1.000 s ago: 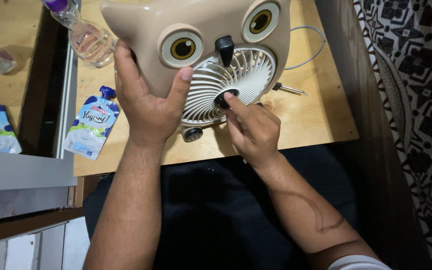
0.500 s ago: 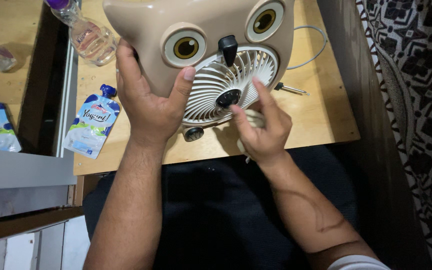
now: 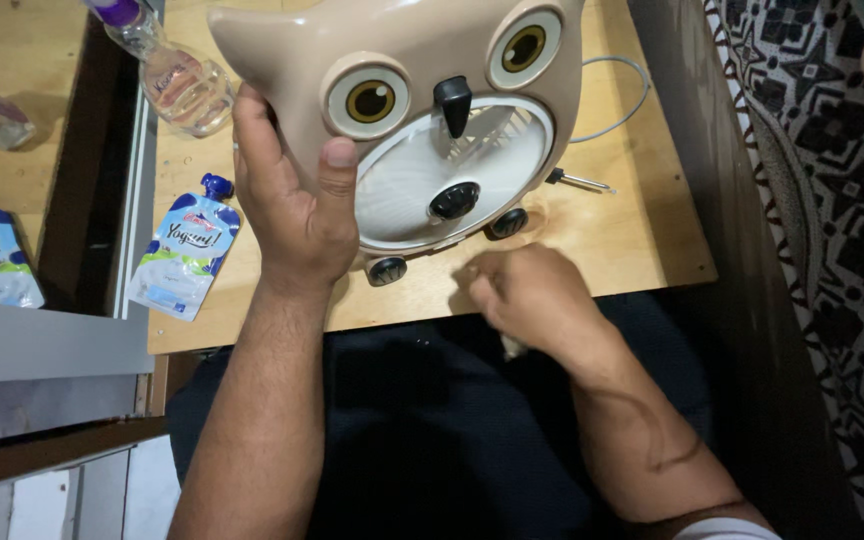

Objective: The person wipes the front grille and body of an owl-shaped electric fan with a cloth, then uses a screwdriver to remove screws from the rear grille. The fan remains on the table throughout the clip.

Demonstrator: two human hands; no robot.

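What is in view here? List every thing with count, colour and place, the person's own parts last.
Owl-shaped fan: one, beige with white grille, propped on the table, top centre.
Table: one, light wood, under the fan.
Yoghurt pouches: two, white and blue, one left of the fan, one at the far left edge.
Plastic bottle: one, clear with purple cap, top left.
Cable: one, grey, behind the fan.
Screwdriver: one, dark handle, right of the fan.
Patterned fabric: one, black and white, right.
Left hand: holding the fan's side.
Right hand: closed, at the table edge, blurred.
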